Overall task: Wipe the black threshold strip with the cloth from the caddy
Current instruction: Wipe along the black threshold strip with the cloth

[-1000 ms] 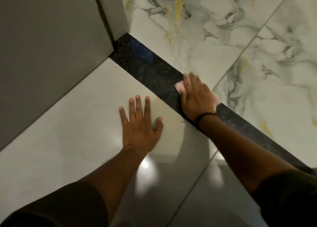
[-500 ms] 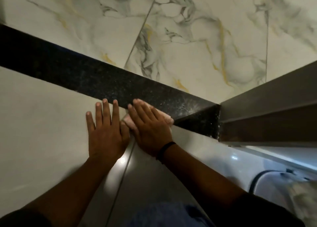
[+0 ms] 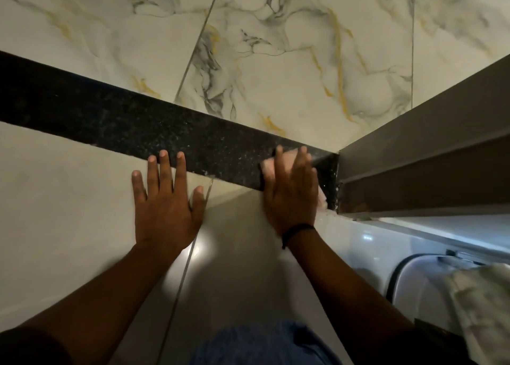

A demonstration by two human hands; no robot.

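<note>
While right hand (image 3: 291, 192) presses cloth (image 3: 268, 168) flat on black threshold strip (image 3: 138, 121) | left hand (image 3: 165, 201) fingers spread, empty

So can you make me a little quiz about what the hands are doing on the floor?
1. True or false: the left hand is holding the cloth.
2. Where is the right hand wiping? A) the middle of the black threshold strip B) the strip's end beside the grey door frame C) the marble tile
3. Fill in: the left hand's fingers are spread ____ on the floor.

Key: 1 false, the right hand presses the cloth down. 2 B. 3 flat.
</note>
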